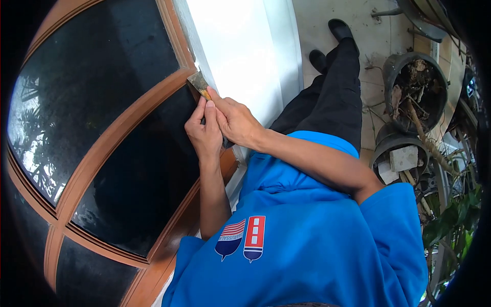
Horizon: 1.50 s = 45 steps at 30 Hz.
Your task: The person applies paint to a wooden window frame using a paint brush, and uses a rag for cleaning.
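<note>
A small scraper with a flat, worn metal blade [196,80] and a yellowish-brown handle touches the edge of the brown window frame [171,84], beside the white wall edge. My right hand [238,120] reaches in from the right and grips the handle, its index finger lying along it. Just left of it, my left hand [204,130] pinches the lower part of the same handle with thumb and fingers. The two hands are touching, and much of the handle is hidden by them.
Dark glass panes [138,174] fill the brown frame at left. A bright white surface [240,56] stands beyond my hands. Black-trousered legs [332,97] and dark shoes are on the tiled floor [376,36]. Plant pots [391,92], one holding broken blocks [404,158], and leaves are at right.
</note>
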Motion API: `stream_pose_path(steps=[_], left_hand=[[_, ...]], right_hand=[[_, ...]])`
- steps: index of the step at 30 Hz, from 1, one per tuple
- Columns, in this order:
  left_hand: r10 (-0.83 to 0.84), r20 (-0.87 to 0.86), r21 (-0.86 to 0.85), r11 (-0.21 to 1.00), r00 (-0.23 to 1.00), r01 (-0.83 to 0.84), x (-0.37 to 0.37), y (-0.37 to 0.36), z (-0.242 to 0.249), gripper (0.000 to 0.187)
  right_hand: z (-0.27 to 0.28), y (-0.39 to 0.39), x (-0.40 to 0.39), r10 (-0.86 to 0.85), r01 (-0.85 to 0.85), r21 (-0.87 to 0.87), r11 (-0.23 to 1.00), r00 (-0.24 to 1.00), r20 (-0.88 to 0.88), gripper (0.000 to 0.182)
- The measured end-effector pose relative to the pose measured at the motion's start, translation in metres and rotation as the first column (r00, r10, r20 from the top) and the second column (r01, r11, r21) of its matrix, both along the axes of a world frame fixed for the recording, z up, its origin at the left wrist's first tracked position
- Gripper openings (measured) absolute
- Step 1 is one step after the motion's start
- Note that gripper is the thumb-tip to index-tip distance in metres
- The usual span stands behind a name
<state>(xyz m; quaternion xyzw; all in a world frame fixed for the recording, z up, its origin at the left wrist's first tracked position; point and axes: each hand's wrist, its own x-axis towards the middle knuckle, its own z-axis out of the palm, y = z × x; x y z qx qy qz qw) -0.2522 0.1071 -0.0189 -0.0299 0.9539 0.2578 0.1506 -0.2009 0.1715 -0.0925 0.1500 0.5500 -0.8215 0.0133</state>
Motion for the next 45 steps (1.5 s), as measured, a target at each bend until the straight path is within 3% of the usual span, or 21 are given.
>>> stream_pose_path(steps=[11, 21, 27, 39, 42, 45], left_hand=[[-0.025, 0.002, 0.019, 0.999, 1.000, 0.025, 0.001, 0.001, 0.002, 0.043], [0.044, -0.005, 0.051, 0.998, 0.999, -0.044, -0.005, 0.009, 0.000, 0.040], [-0.018, -0.023, 0.027, 0.999, 1.000, 0.018, -0.002, 0.006, 0.000, 0.042], [0.047, -0.022, 0.040, 0.998, 0.999, -0.046, -0.007, 0.011, -0.003, 0.042], [-0.033, -0.034, -0.011, 0.999, 0.999, 0.033, -0.005, 0.013, 0.003, 0.043], [-0.003, -0.026, -0.012, 1.000, 1.000, 0.003, -0.005, 0.012, 0.001, 0.039]], right_hand=[[0.003, -0.006, 0.002, -0.080, 0.080, 0.027, 0.996, 0.997, 0.017, 0.055], [-0.003, -0.001, -0.009, -0.040, 0.040, 0.024, 0.999, 0.999, -0.012, 0.055], [-0.004, 0.001, -0.008, -0.026, 0.027, 0.002, 1.000, 0.999, -0.030, 0.054], [-0.005, 0.003, -0.011, -0.026, 0.026, 0.005, 1.000, 0.999, -0.042, 0.054], [-0.007, 0.006, -0.014, -0.026, 0.025, -0.016, 1.000, 0.998, -0.049, 0.054], [-0.007, 0.008, -0.013, -0.008, 0.007, -0.021, 1.000, 0.999, -0.039, 0.053]])
